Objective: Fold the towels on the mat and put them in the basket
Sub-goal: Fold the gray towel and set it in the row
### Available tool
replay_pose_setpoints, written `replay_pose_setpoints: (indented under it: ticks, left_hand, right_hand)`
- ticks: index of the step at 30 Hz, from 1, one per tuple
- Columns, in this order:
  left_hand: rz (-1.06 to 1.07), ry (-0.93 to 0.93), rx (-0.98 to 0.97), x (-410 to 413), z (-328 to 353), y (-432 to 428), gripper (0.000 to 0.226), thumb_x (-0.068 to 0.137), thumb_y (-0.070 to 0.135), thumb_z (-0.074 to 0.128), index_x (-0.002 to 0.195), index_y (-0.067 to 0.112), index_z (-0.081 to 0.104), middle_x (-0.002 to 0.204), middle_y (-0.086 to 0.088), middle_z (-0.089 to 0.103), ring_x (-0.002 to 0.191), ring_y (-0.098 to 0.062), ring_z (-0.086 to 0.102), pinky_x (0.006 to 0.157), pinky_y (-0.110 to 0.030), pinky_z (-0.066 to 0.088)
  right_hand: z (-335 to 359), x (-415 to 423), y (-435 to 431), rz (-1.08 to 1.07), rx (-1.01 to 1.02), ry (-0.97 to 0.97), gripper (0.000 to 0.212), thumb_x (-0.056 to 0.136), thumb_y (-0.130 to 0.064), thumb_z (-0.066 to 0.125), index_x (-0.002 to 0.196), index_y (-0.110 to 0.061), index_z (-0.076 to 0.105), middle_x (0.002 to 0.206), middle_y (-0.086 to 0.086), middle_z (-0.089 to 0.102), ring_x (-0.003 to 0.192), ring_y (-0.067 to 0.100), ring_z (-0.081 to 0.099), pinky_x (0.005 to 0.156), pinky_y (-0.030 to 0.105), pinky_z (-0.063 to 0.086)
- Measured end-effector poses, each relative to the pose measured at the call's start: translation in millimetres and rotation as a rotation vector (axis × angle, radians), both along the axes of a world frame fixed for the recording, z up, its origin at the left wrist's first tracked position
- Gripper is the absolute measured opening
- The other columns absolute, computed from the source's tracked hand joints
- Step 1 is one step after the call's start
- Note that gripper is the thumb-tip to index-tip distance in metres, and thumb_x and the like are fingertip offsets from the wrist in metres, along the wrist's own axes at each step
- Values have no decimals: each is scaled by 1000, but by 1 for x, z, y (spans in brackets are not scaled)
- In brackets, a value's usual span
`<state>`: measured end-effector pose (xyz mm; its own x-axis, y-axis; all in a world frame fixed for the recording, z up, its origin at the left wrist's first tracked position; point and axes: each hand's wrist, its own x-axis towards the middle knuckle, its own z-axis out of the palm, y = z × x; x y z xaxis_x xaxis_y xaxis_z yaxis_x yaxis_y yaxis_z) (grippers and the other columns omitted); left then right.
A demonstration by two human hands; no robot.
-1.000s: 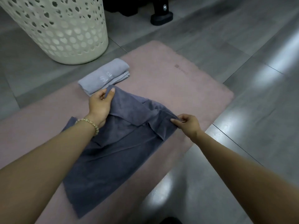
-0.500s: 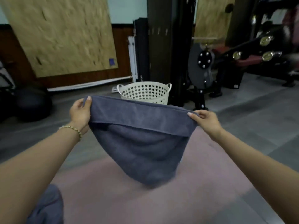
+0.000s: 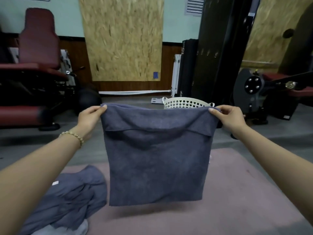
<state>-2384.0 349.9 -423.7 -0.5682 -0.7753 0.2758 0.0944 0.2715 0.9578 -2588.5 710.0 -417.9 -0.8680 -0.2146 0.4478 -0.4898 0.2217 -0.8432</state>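
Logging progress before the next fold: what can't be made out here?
Head view throughout.
1. White perforated plastic basket: only its rim shows; the held dark grey cloth towel hides its body and contents.
2. Pink floor mat: stretch behind that towel hidden.
3. Crumpled grey towel heap: cut by left forearm and bottom edge; towel count unclear.
4. Left hand, right hand: fingers behind the towel's top fold hidden.

Holding the dark towel (image 3: 155, 167) spread between left hand (image 3: 89, 117) and right hand (image 3: 228, 117), screening most of the basket (image 3: 186, 103) behind it. Leaving bare mat (image 3: 237, 192) open beneath and rightward. Crowding the mat's left side with a crumpled towel heap (image 3: 72, 197). Hemming the basket behind with a black column (image 3: 213, 56).
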Motion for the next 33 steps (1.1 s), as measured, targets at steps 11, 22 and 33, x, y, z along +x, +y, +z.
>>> replay_pose_setpoints:
  ticks: [11, 22, 33]
  left_hand:
    - [-81, -366, 359, -19, -149, -49, 13, 89, 20, 63, 79, 14, 59, 43, 8, 62, 35, 0, 56, 39, -9, 44]
    - [61, -318, 457, -134, -319, -136, 29, 98, 13, 48, 70, 18, 43, 40, 14, 59, 42, 5, 59, 48, -6, 46]
    - [-79, -817, 227, -143, -451, -131, 61, 96, 17, 50, 148, 11, 19, 147, -21, 33, 132, -34, 39, 105, -38, 34]
  right_hand:
    - [-143, -31, -86, 33, 315, -400, 12, 81, -7, 72, 87, 1, 66, 40, 0, 54, 27, 4, 48, 33, 15, 42]
    - [-331, -154, -167, -165, 257, -494, 12, 91, -6, 57, 80, -9, 59, 89, 17, 67, 62, 13, 70, 73, 34, 55]
    - [-453, -159, -176, -16, 384, -753, 67, 91, -21, 61, 148, -12, 26, 149, 6, 34, 134, 23, 36, 100, 24, 34]
